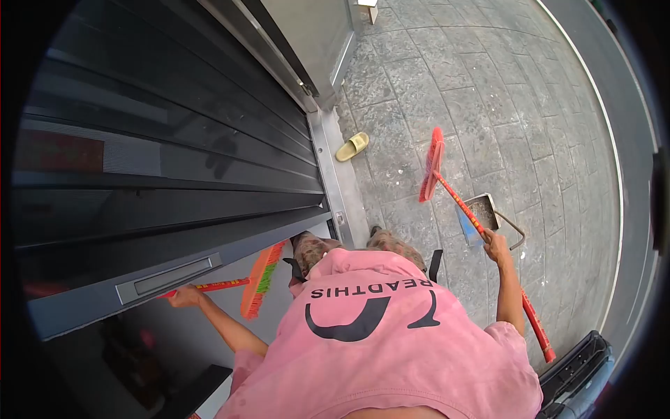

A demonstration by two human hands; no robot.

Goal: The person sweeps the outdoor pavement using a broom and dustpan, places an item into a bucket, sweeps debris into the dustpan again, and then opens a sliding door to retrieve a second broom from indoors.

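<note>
My right hand (497,246) is closed around the red handle of a broom (460,204). Its pink-red bristle head lies over the paving in front of me, and the handle's far end passes behind my forearm. A dustpan (483,211) with dirt in it sits on the ground just under that handle. On the other side, my left hand (185,296) grips the red handle of a second broom (262,279), whose head is orange with green and orange bristles. This one is inside the doorway, beside the edge of the dark door.
A dark slatted door (174,181) fills the left, with a metal threshold (335,167) along the paving. One yellow-green slipper (352,146) lies by the threshold. Grey patterned paving (488,105) stretches right toward a road. A black-and-blue object (579,377) stands at lower right.
</note>
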